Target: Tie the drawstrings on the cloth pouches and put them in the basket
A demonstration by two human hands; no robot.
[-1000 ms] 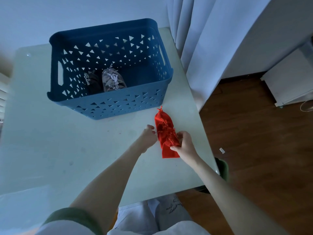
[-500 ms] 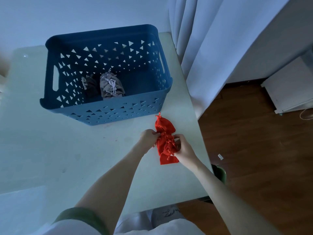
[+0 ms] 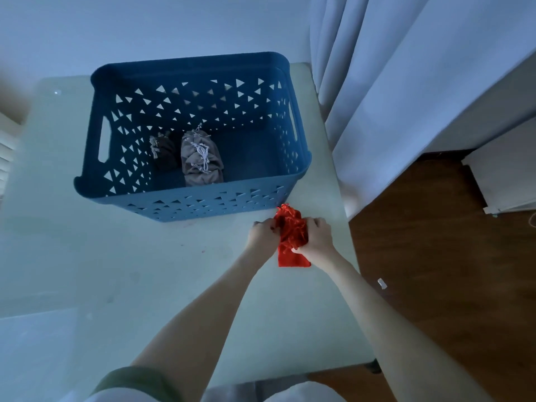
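A red cloth pouch (image 3: 291, 258) lies on the pale table (image 3: 116, 271), just in front of the right near corner of the blue basket (image 3: 203, 203). My left hand (image 3: 264, 235) pinches the pouch from its left side. My right hand (image 3: 316, 237) grips it from the right, fingers curled over the bunched cloth. The pouch's middle is scrunched between both hands and its strings are partly hidden. Inside the basket lie a grey pouch (image 3: 200, 161) with white strings and a darker pouch (image 3: 164, 150) to its left.
White curtains (image 3: 391, 82) hang close to the table's right edge. Wooden floor (image 3: 449, 271) lies to the right, with a small white scrap (image 3: 382, 283) on it. A white cabinet (image 3: 504, 175) stands at the far right.
Both hands have closed in on the red pouch, bunching its upper half shorter. The pouch and hands sit nearer the basket's corner than before.
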